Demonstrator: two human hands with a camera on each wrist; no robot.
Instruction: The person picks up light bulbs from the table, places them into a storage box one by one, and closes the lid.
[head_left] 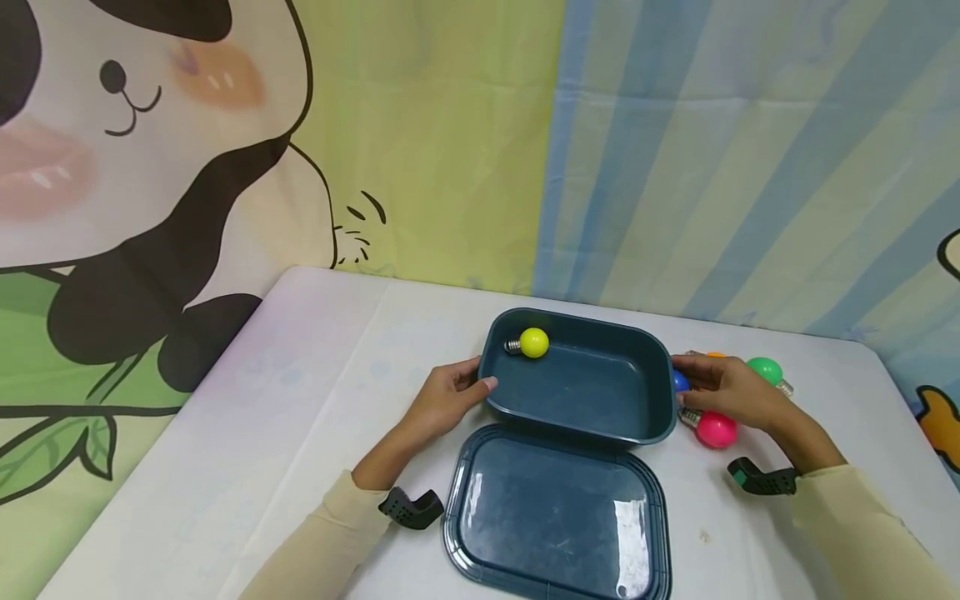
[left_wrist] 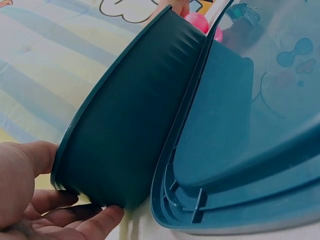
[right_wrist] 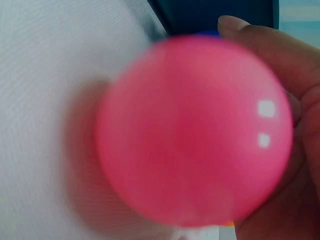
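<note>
A dark teal box point(head_left: 577, 321) stands open in the middle of the table, with a yellow bulb point(head_left: 533, 342) lying in its far left corner. My left hand point(head_left: 480, 387) grips the box's left end, thumb on the rim and fingers curled under the wall point(left_wrist: 130, 130). The box's flat lid point(head_left: 555, 508) lies just in front of it. At the box's right end my right hand point(head_left: 697, 383) curls around a blue bulb point(head_left: 680, 382), mostly hidden by the fingers. A pink bulb point(head_left: 716, 430) lies under that palm and fills the right wrist view point(right_wrist: 195, 130).
A green bulb point(head_left: 765, 369) and an orange one point(head_left: 716, 355) lie just beyond my right hand. The white table point(head_left: 300, 392) ends near patterned curtains at the back. Black wrist mounts point(head_left: 411, 507) sit on both sleeves.
</note>
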